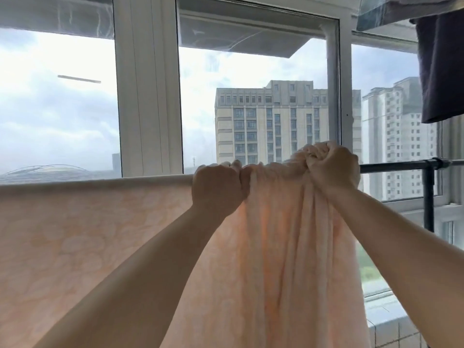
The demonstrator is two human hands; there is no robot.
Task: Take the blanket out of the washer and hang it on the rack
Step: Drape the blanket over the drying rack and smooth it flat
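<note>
A pale peach blanket (88,234) with a faint cloud pattern hangs over the black rack bar (396,166). Its left part is spread flat along the bar; its right part is bunched into folds that hang down. My left hand (217,185) grips the blanket's top edge at the bar, fingers curled over it. My right hand (332,167) grips a gathered wad of the fabric, lifted slightly above the bar. The bar under the blanket is hidden. The washer is not in view.
White-framed windows (148,96) stand just behind the rack, with tall buildings outside. A dark garment (442,66) hangs at the top right. The rack's black upright post (428,197) rises at the right, with bare bar to the right of the blanket.
</note>
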